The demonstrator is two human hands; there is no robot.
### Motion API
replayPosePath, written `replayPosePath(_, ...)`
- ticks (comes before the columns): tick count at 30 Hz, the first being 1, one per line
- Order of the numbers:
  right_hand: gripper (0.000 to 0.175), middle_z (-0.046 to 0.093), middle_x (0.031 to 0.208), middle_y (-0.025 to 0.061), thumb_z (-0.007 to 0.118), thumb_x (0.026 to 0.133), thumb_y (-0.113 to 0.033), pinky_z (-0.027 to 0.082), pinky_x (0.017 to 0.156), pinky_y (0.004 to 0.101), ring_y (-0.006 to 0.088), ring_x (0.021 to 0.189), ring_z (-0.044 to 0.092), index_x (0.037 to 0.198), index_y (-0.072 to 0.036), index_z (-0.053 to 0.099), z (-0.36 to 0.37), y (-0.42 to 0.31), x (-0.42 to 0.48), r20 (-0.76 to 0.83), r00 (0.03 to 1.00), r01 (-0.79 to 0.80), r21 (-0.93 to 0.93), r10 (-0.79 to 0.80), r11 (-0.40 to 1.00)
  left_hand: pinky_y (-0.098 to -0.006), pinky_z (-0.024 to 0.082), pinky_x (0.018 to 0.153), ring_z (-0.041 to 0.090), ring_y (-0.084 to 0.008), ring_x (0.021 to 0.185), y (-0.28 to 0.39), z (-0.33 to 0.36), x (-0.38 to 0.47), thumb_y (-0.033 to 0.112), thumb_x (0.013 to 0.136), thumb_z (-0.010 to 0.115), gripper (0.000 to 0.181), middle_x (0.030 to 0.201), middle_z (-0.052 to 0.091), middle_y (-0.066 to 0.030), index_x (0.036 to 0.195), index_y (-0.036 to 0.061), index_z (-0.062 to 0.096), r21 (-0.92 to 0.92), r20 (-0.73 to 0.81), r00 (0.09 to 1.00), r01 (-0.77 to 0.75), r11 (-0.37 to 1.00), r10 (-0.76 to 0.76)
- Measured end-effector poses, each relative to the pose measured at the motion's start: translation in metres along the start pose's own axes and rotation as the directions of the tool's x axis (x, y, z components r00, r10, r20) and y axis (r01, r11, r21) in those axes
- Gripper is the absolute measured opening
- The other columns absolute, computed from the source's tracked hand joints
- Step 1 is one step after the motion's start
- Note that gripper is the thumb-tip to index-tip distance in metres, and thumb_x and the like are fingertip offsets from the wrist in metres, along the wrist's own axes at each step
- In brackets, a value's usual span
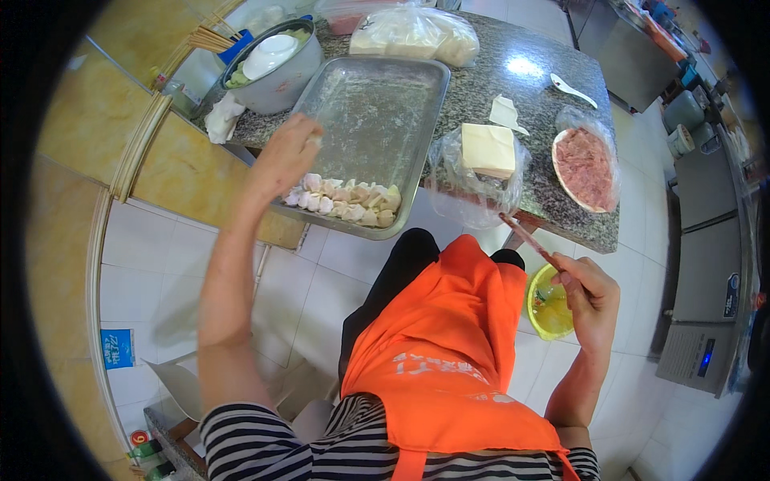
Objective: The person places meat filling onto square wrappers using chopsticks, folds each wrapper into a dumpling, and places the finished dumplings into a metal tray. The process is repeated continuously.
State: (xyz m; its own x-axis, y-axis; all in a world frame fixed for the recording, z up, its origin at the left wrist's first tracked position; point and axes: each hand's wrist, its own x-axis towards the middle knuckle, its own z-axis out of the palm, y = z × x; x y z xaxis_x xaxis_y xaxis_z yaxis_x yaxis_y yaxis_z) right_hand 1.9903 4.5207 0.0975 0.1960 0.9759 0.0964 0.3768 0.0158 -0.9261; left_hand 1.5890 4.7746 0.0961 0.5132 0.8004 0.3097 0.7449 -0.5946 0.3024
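Note:
My left hand (292,147) is above the left edge of a metal tray (379,114), fingers curled around something small and pale that is mostly hidden. Rows of folded wontons (346,201) lie at the tray's near end. My right hand (586,288) grips a thin stick-like spreader (529,240) smeared with meat, off the table's near edge. A stack of square dough wrappers (488,149) rests on a plastic bag (448,192) right of the tray. Farther right, a plate of minced meat (585,168) is partly covered by plastic film.
On the granite table (535,114) are a white spoon (572,91), a torn wrapper piece (506,113), a bagged pale stack (415,36) and a large pot (277,78) with a white bowl (271,55). A yellow bin (550,312) stands on the floor, right.

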Motion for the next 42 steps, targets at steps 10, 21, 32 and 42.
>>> replayPosePath(10, 0.029, 0.061, 0.079, 0.0035, 0.061, 0.090, 0.009, 0.038, 0.058, 0.0228, 0.0088, 0.066, 0.051, 0.114, -0.002, 0.073, -0.019, 0.013, 0.007, -0.254, 0.957, 0.072, -0.265, -0.141, 0.961, -0.0453, 0.047, 0.088, 0.060, -0.0430, 0.104, -0.011, -0.005, -0.034, 0.003, 0.086, 0.058, 0.031, 0.114, 0.065, -0.0223, 0.116, 0.0016, 0.063, 0.067, 0.532, 0.824, 0.190, 0.980, -0.196)
replayPosePath(21, 0.037, 0.064, 0.082, 0.0092, 0.064, 0.082, 0.002, 0.052, 0.062, 0.0425, 0.0316, 0.072, 0.065, 0.112, -0.016, 0.075, -0.047, 0.045, 0.060, -0.353, 0.858, -0.029, -0.759, -0.374, 0.650, -0.0445, 0.052, 0.082, 0.063, -0.0338, 0.099, 0.181, 0.120, 0.081, 0.015, 0.083, 0.074, 0.022, 0.101, 0.063, -0.0143, 0.100, 0.0043, 0.065, -0.123, -0.034, 0.970, -0.244, 0.962, 0.242)
replayPosePath(32, 0.038, 0.065, 0.080, 0.0109, 0.063, 0.081, 0.003, 0.052, 0.065, 0.0430, 0.0332, 0.074, 0.066, 0.112, -0.015, 0.075, -0.059, 0.046, 0.061, -0.278, 0.916, 0.003, -0.715, -0.288, 0.699, -0.0430, 0.051, 0.073, 0.066, -0.0350, 0.084, 0.179, 0.158, 0.107, 0.012, 0.087, 0.067, 0.009, 0.090, 0.067, -0.0157, 0.087, 0.0030, 0.065, -0.151, -0.075, 0.989, -0.138, 0.979, 0.128)
replayPosePath(42, 0.037, 0.066, 0.082, 0.0130, 0.060, 0.083, 0.004, 0.051, 0.069, 0.0426, 0.0342, 0.078, 0.066, 0.113, -0.013, 0.075, -0.063, 0.044, 0.058, -0.286, 0.951, -0.061, -0.548, -0.119, 0.834, -0.0425, 0.049, 0.098, 0.064, -0.0266, 0.110, 0.122, 0.126, 0.111, 0.014, 0.099, 0.053, 0.025, 0.119, 0.068, -0.0130, 0.117, -0.0009, 0.063, -0.986, 0.169, 0.842, 0.136, -0.101, -0.512)
